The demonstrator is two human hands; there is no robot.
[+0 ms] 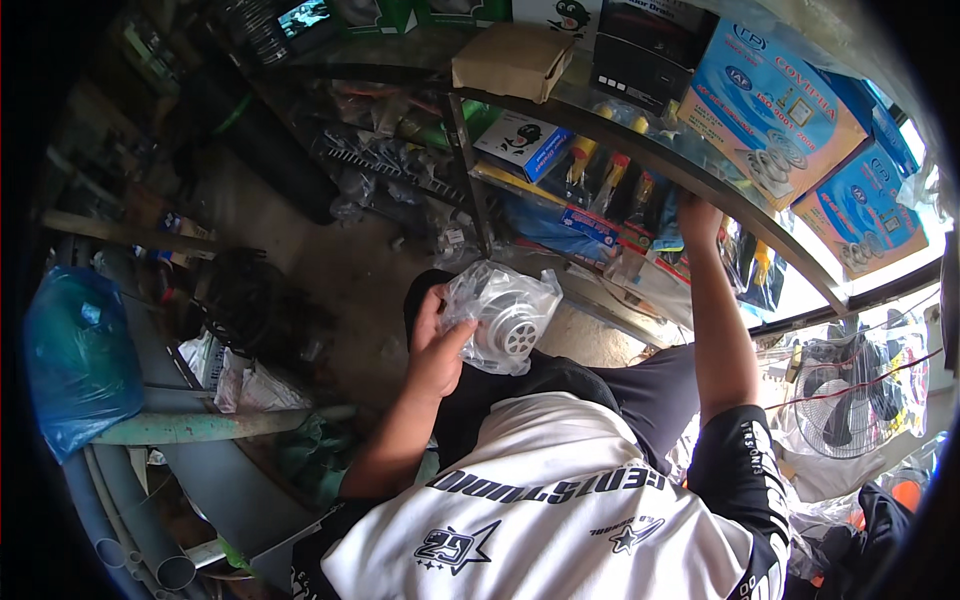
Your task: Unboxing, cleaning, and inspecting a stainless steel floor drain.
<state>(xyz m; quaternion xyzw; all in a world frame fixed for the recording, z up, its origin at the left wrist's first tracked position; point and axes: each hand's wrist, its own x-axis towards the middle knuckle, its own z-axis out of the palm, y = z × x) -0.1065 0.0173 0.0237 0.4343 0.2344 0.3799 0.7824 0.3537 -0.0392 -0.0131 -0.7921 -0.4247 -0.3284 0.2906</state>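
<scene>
A round silver floor drain point(508, 322) in a clear plastic bag is held in front of my lap. My left hand point(440, 345) is closed on its left side, thumb across the front of the bag. My right arm stretches up to the glass shelf case, and my right hand point(697, 215) reaches in under its curved front edge. The fingers of that hand are hidden behind the edge and the goods. Packs of yellow- and red-handled tools point(612, 180) lie on the shelf to the left of it.
Blue-and-orange cartons point(770, 110) and a brown cardboard box point(513, 60) stand on top of the case. A fan point(838, 408) is at the right. At the left are a blue plastic bag point(80, 350), a green pipe point(215, 427) and grey pipes point(172, 570).
</scene>
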